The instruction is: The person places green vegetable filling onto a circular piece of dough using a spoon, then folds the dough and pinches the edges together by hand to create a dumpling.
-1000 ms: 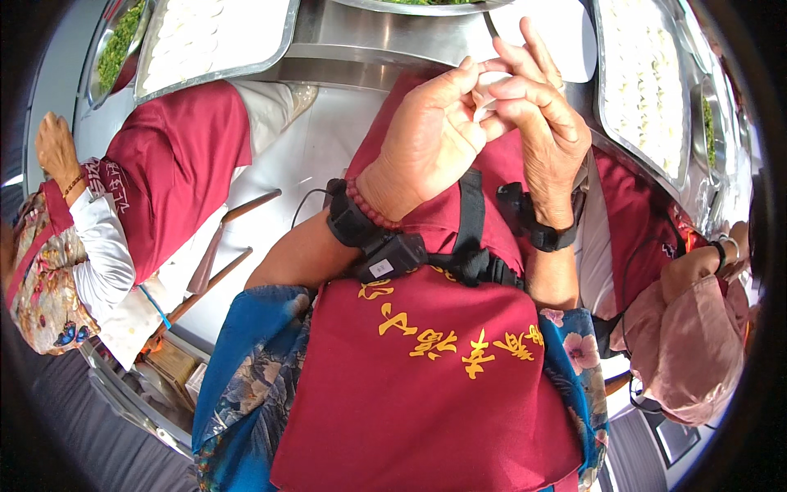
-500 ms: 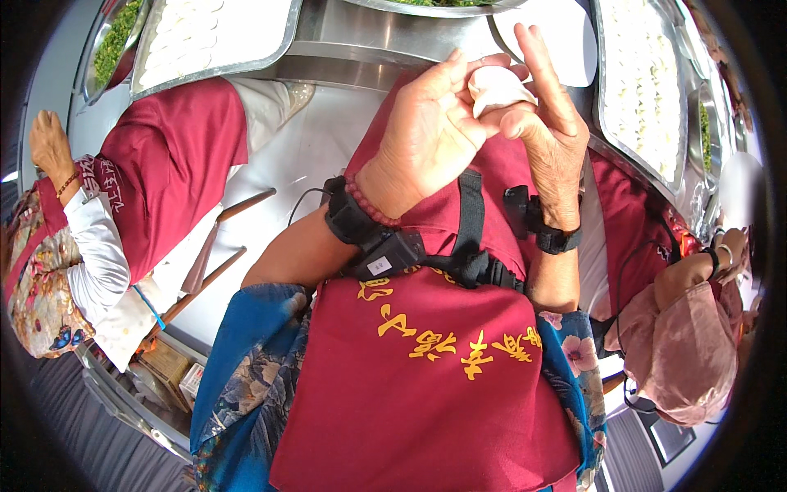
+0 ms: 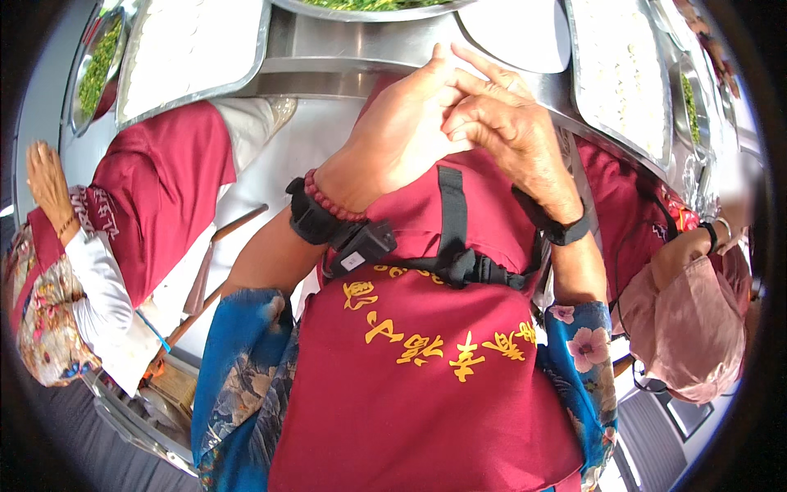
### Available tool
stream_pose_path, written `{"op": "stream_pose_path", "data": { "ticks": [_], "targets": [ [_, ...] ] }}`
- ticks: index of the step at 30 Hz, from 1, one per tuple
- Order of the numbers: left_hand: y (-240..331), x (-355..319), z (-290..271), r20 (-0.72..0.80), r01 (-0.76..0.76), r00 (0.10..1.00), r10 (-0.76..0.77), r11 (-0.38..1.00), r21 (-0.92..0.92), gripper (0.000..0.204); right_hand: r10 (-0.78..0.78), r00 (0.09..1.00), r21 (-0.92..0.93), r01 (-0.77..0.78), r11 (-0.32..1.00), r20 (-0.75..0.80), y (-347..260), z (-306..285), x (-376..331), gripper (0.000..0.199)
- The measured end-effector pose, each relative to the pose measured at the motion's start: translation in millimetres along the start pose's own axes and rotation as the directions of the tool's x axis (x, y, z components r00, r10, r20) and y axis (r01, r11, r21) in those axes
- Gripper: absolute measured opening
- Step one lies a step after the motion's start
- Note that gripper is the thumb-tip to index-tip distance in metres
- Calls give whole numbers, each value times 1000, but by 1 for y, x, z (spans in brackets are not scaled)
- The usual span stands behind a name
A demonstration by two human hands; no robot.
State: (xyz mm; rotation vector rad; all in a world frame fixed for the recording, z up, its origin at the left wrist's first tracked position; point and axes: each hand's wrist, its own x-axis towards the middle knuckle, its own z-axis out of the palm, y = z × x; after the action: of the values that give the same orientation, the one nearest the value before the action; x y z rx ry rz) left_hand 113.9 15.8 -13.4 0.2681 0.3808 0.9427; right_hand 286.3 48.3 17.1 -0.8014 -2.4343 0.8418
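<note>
My left hand (image 3: 398, 127) and my right hand (image 3: 512, 143) meet in front of my chest, above the near edge of the steel table. The left is cupped, its thumb pointing up. The right bends its thumb and fingers inward against the left fingers. Both close around the white dumpling that showed between them a moment ago; the fingers hide it now. Just beyond is a wide bowl of chopped green filling (image 3: 373, 6), with a round white board (image 3: 525, 37) to its right.
A metal tray (image 3: 261, 49) of white dumplings lies at left, another tray (image 3: 584, 94) at right. Bowls of green filling (image 3: 98, 70) (image 3: 690, 111) stand at both sides. Co-workers sit on either side, one with a hand (image 3: 49, 180) at far left, another in a pink cap (image 3: 689, 332).
My right hand has turned and folded its raised fingers inward over the left fingers, covering the dumpling. The view has shifted, so the trays appear further left.
</note>
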Motion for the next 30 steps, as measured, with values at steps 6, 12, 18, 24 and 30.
{"op": "stream_pose_path", "data": {
  "ticks": [6, 12, 18, 24, 30],
  "targets": [
    [8, 1, 4, -128, 19, 991, -40, 987, -160, 53, 95, 994, 270, -78, 960, -51, 4, 2, 0, 30],
    [13, 11, 14, 10, 101, 995, -101, 974, -205, 79, 162, 962, 387, -66, 920, -221, 10, -14, -18, 11],
    [18, 34, 41, -91, 107, 989, -115, 991, -84, 82, 390, 895, 703, -135, 698, -215, 19, -32, -19, 11],
    [17, 49, 24, -292, 38, 956, -16, 997, 70, 63, 579, 814, 850, -280, 447, -36, 43, -95, 1, 13],
    [14, 58, -14, -399, -18, 805, 438, 691, 723, 38, 703, 702, 620, -501, 604, -117, 109, -181, 35, 21]
  ]
}}
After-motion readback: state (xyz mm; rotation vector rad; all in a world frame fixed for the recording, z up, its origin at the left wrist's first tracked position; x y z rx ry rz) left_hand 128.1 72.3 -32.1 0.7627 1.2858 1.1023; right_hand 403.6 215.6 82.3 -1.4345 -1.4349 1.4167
